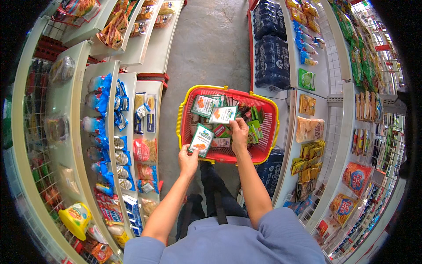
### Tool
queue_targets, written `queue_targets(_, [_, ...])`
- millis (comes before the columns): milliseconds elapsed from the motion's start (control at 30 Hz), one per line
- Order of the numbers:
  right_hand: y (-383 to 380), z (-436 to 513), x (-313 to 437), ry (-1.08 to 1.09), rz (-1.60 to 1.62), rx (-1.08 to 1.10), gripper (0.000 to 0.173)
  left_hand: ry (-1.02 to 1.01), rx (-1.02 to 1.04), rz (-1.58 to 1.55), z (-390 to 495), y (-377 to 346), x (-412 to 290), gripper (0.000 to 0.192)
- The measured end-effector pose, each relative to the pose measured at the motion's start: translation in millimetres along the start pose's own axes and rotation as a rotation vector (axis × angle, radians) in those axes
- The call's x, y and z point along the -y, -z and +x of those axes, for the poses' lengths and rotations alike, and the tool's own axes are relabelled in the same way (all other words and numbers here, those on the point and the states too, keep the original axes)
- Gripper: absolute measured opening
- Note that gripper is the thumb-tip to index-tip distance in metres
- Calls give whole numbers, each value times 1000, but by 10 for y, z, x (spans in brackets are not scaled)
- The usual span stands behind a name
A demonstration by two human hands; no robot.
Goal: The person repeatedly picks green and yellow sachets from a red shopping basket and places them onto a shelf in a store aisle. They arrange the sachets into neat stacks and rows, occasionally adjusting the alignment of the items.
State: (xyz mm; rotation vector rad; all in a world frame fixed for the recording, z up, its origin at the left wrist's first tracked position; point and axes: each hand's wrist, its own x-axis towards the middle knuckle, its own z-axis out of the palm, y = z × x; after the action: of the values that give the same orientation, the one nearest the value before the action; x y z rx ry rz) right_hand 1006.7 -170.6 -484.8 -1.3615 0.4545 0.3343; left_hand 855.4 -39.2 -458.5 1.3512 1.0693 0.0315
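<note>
My left hand [188, 160] pinches the lower edge of a green-and-white packet [201, 141] over the near left side of a red plastic shopping basket [273, 114]. My right hand [240, 133] grips the right corner of a similar green-and-white packet [223, 114] above the basket's middle. Another such packet [203, 105] lies at the far left inside. Green pouches [254, 132] sit on the right, with a red-and-green packet [221, 131] in the middle. Yellow handles [180, 123] are folded down along the basket's rim. What supports the basket from below is hidden.
Shelves with bagged and blue-wrapped goods [100, 92] line the left. On the right, shrink-wrapped dark bottle packs [272, 62] stand below shelves of yellow sachets [308, 155] and instant-noodle packs [357, 178]. A grey concrete aisle [211, 43] runs ahead between them.
</note>
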Motion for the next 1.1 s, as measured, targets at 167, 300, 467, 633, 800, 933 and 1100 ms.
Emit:
queue_targets(167, [375,-183,97,94,-755,338,16,-39,-109,1,-1,102,-5,11])
queue_targets(300, [214,-229,139,430,-995,143,33,-31,-97,-4,-15,145,-22,12])
queue_targets(467, [-448,289,-6,493,-901,-1,41,19,57,56,-42,81,69,12])
queue_targets(633, [-880,456,-54,123,-1009,-108,43,-8,46,162,-87,21,171,13])
queue_targets(800, [-1068,-11,-110,417,-1083,153,28,18,38,147,-125,76,212,13])
queue_targets(933, [-1050,-176,-114,420,-1091,234,28,11,33,124,-115,101,209,12])
queue_targets(1100, [-852,-148,-129,438,-1054,224,28,3,48,221,-82,86,224,12])
